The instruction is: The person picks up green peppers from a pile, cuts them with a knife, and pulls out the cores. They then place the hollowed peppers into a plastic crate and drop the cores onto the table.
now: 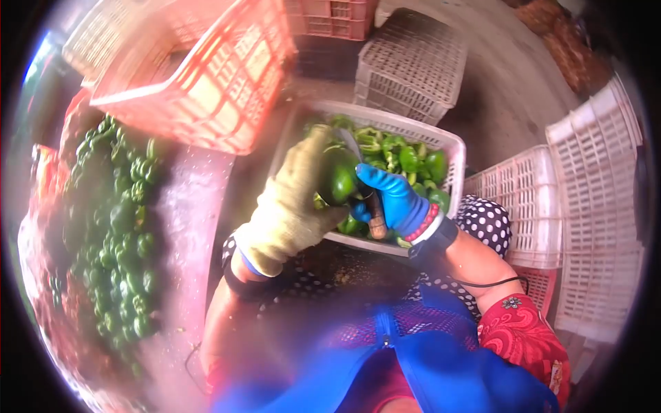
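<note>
My left hand (296, 186), in a pale yellow work glove, is closed round a large green bell pepper (338, 177). Opposite it, my right hand (396, 199) wears a blue glove and grips the wooden handle of a knife (376, 219). The knife's blade slants up beside the pepper, its lower part hidden by the pepper and my right thumb. Both hands are over a white plastic crate (453, 148) filled with green peppers (409, 160), some whole and some that look cut.
A heap of green peppers (124, 241) lies on the left beside a pale sheet. An orange crate (241, 76) stands tilted at upper left. A grey upturned crate (410, 62) is behind the white one. Stacked white crates (595, 220) rise at right.
</note>
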